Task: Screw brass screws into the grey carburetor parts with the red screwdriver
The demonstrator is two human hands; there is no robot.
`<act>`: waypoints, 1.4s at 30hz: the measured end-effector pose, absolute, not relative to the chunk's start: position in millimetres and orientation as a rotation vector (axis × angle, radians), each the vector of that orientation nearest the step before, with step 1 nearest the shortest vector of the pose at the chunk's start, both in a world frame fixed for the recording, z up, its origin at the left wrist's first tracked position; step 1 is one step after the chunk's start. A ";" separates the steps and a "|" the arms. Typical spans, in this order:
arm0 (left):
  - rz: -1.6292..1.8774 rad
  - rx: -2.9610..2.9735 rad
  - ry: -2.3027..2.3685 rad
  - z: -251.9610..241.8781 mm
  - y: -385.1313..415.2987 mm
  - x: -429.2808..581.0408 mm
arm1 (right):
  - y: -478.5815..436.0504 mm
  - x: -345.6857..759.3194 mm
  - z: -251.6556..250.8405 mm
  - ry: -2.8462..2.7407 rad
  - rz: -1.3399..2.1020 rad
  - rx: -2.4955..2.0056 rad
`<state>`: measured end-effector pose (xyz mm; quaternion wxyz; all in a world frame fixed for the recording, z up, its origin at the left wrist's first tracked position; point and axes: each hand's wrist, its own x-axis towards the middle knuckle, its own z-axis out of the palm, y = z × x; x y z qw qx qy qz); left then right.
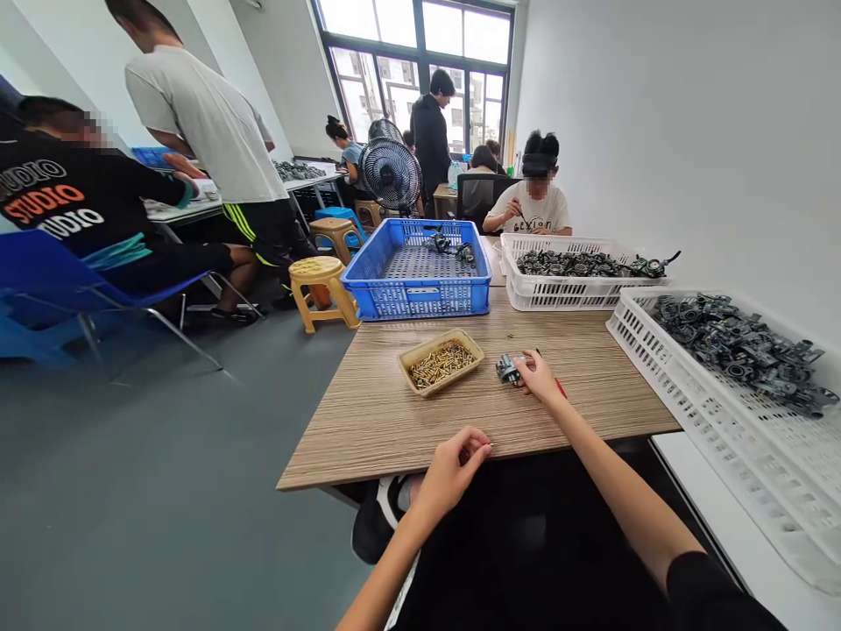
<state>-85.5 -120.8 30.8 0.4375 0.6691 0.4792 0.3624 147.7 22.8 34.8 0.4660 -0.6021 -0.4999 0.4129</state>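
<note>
My right hand [540,379] is closed round a small grey metal carburetor body [508,369] resting on the wooden table [368,421]. Beside that hand lies a thin tool with a red end [561,388], partly hidden by the fingers. At the table's front edge my left hand [460,463] is pinched, thumb against fingers; a tiny piece seems to show at the fingertips, too small to name. Between the hands and the blue crate stands a tan tray [406,361] filled with small brass parts [441,364]. A tiny dark piece [511,336] lies behind the carburetor body.
A blue crate [420,298] with a few carburetors stands at the table's back left. Two white crates, one at the back [558,294] and one at the right [683,377], hold many more. Across the table sits a person [535,202]; yellow stools [321,276] and a fan [391,173] stand leftward.
</note>
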 end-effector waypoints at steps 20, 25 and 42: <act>1.230 2.129 1.334 49.0 -43.5 -36.3 | -8.8 163.8 2.0 -1.526 0.788 -1.261; 1.106 2.378 1.418 44.5 -17.8 -23.0 | -11.2 162.9 3.2 -1.514 0.803 -1.239; 1.137 2.347 1.257 33.5 -8.9 -22.9 | -18.7 154.9 9.9 -1.450 0.740 -1.241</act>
